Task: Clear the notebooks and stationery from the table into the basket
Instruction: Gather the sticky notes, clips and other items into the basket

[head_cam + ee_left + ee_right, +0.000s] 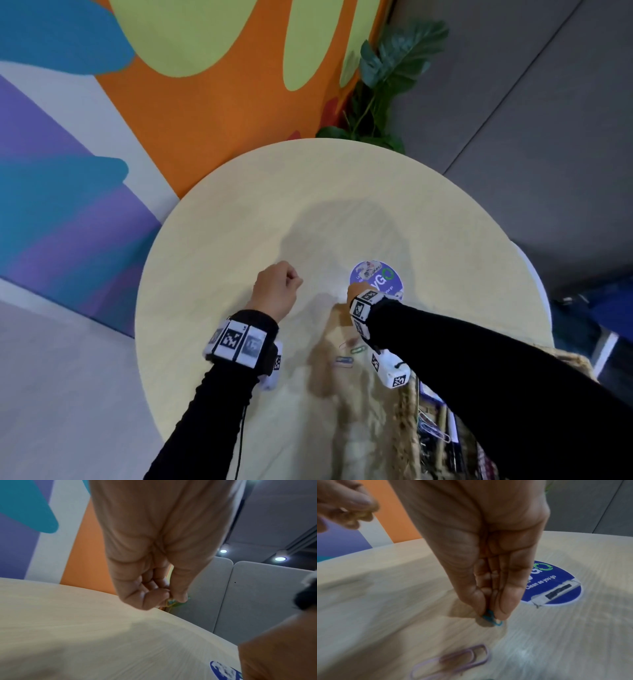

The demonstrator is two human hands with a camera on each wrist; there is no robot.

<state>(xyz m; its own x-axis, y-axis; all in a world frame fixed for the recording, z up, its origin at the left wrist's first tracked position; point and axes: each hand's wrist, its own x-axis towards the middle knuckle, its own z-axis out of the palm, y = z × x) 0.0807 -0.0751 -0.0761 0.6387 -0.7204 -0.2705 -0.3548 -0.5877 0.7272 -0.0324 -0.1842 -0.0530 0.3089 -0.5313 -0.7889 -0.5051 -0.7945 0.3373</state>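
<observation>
My right hand [491, 614] pinches a blue paper clip [494, 619] right at the tabletop, just in front of a round blue sticker [556, 585]. In the head view this hand [356, 291] is mostly hidden behind its wristband. My left hand [291, 279] hovers over the table as a fist; in the left wrist view its fingertips [154, 601] pinch small yellow and green paper clips [171, 602]. A purple paper clip [450, 660] lies on the table near my right wrist, and three loose paper clips [346, 353] show there in the head view. The woven basket [404, 421] sits at the lower right.
The round beige table [239, 222] stands against a colourful wall, with a potted plant [387, 78] behind its far edge. The basket holds paper clips [435, 428] and what look like notebooks. My right forearm crosses above the basket.
</observation>
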